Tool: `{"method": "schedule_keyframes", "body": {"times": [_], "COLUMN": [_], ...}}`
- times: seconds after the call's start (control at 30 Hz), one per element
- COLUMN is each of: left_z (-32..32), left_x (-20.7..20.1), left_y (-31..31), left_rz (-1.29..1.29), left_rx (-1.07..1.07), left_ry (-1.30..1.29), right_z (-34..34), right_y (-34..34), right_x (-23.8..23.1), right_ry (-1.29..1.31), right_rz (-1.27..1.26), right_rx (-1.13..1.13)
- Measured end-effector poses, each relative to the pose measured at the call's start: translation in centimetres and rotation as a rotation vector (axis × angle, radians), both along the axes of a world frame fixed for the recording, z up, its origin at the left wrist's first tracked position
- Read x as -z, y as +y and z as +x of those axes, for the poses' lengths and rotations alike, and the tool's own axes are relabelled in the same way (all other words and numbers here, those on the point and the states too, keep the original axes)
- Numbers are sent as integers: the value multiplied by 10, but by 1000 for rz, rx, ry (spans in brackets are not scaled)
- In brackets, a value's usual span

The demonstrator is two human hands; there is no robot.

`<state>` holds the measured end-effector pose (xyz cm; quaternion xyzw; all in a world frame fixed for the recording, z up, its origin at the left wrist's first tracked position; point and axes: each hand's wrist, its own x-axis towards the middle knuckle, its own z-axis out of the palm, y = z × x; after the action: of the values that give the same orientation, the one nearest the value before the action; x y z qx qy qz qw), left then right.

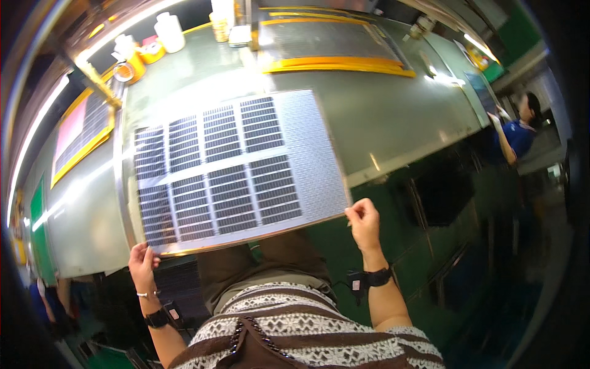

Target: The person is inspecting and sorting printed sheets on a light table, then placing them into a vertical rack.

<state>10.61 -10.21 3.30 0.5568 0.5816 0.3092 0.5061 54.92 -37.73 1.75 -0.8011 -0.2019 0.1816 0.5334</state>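
Observation:
A flat rectangular panel (316,154) with rows of dark striped blocks and a plain pale grid strip on its right side is held between both hands. Its near edge shines copper-coloured and hangs past the table's front edge; the far part is over the table top, though I cannot tell if it touches. My left hand (142,265) pinches the near left corner, fingers closed. At the near right corner, my right hand (364,222) grips with thumb and fingers pressed together.
The greenish table (393,117) holds a stack of yellow-edged sheets (332,46) at the back. White bottles (169,32) and orange tape rolls (125,71) stand far left. More yellow-edged sheets (83,136) lie on the left table. A person in blue (519,136) works at the far right.

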Motion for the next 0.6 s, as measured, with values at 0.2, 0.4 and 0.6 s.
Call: {"method": "schedule_keyframes", "body": {"times": [0.2,0.4,0.6], "left_z": [28,26,31], "left_x": [-16,16,21], "left_y": [-10,-18,-26], "left_rz": [192,556,593], "left_rx": [-25,-159,-246], "left_ry": [30,317,308], "right_z": [26,41,40], "right_y": [1,12,12], "right_x": [-4,14,19], "right_ry": [-68,-79,-84], "right_rz": [-62,-41,-27], "right_rx": [-22,-79,-95]}}
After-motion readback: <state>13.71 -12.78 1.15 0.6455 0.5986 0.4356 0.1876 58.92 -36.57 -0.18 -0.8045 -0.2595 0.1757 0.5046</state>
